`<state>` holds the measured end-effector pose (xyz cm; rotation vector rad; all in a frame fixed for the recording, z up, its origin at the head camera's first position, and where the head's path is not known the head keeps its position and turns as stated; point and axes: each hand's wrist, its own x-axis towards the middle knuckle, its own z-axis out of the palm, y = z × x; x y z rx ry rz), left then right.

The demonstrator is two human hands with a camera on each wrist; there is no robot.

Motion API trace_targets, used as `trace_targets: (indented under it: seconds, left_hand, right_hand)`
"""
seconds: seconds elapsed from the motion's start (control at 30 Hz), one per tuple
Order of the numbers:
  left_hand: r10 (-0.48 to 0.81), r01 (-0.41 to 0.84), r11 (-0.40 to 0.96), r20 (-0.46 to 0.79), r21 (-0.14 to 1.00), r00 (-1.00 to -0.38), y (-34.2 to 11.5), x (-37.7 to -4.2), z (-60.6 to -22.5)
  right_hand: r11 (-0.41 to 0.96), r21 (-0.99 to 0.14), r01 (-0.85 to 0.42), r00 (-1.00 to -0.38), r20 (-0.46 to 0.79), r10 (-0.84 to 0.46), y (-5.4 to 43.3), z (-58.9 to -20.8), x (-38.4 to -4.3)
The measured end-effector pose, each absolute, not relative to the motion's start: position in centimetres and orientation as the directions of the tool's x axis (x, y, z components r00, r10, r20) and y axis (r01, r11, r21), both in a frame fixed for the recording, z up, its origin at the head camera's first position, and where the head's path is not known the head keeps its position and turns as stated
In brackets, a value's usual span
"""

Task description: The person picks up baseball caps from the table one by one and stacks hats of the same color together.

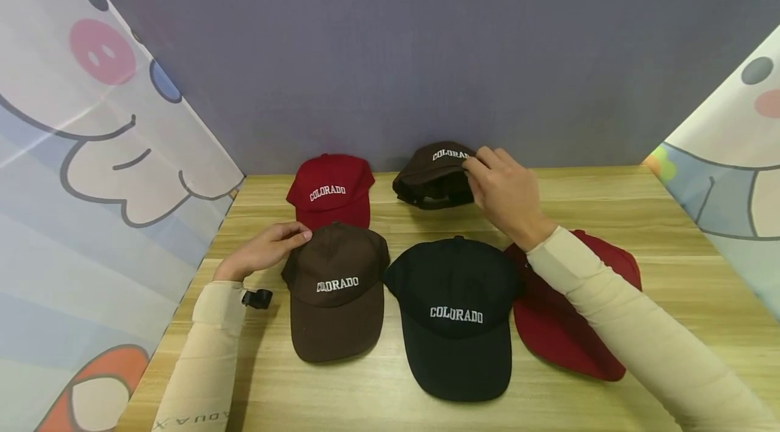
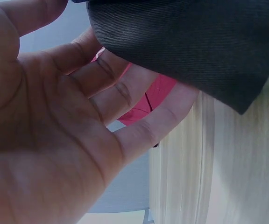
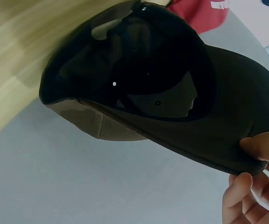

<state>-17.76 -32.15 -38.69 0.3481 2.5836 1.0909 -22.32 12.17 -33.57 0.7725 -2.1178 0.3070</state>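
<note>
In the head view, a brown baseball cap (image 1: 339, 324) lies at the left front with its brim toward me. My left hand (image 1: 263, 250) is at its upper left edge, thumb on the front side. In the left wrist view the fingers (image 2: 158, 116) reach behind the dark cloth (image 2: 186, 46), which hides their tips. At the back, a second brown baseball cap (image 1: 435, 164) is tilted, its dark underside partly showing. My right hand (image 1: 506, 191) pinches its brim (image 3: 237, 116) near the edge, with the cap's hollow inside visible in the right wrist view.
A red cap (image 1: 326, 191) sits at the back left, behind the front brown one. A black cap (image 1: 457, 351) lies front centre, and another red cap (image 1: 560, 330) is partly under my right forearm. Behind the wooden table (image 1: 688, 310) stands a grey wall (image 1: 426, 46).
</note>
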Motion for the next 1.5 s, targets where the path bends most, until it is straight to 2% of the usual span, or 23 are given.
trace_targets:
  seconds: [0.33, 0.97, 1.5]
  left_hand:
    - [0.345, 0.103, 0.671, -0.186, 0.734, -0.92, -32.0, -17.6, -38.1]
    - [0.353, 0.125, 0.656, -0.157, 0.744, -0.922, -31.9, -18.1, -38.9]
    - [0.341, 0.12, 0.643, -0.143, 0.756, -0.929, -31.8, -18.3, -39.2]
  right_hand:
    - [0.769, 0.055, -0.637, -0.4, 0.829, -0.391, 11.4, -31.6, -20.5]
    - [0.676, 0.083, -0.733, -0.241, 0.897, -0.371, 9.5, -28.0, -16.9]
    - [0.601, 0.087, -0.795, -0.182, 0.91, -0.373, 8.4, -26.7, -14.5]
